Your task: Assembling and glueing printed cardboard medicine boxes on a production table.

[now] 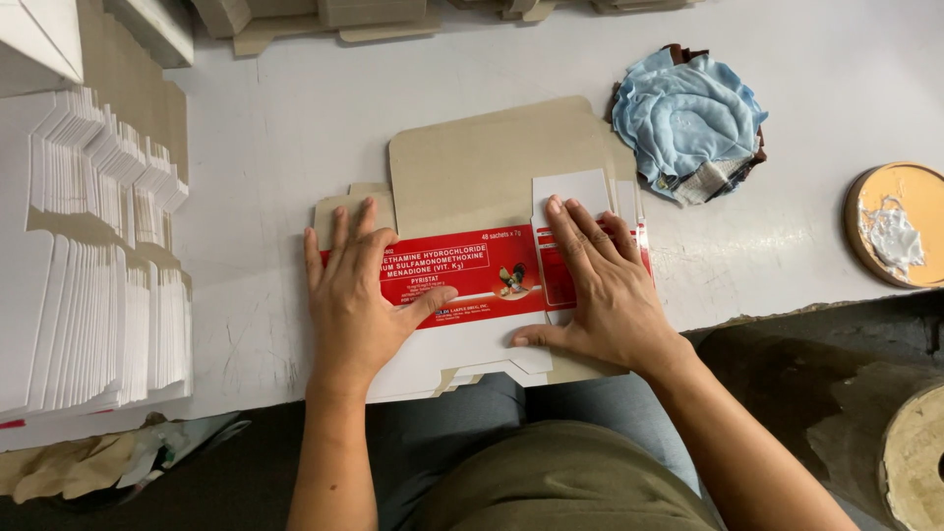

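Both hands lie flat, fingers spread and gripping nothing, on a flattened red-and-white cardboard carton [472,280] with a raw grey-brown flap, lying at the near edge of the scuffed white surface [295,147]. The left hand [359,295] presses its glossy red panel; the right hand [605,290] covers a white tab. Nearby sit a crumpled blue cloth [688,118], a round dish of white paste [900,231], and stacked white card blanks [98,256].
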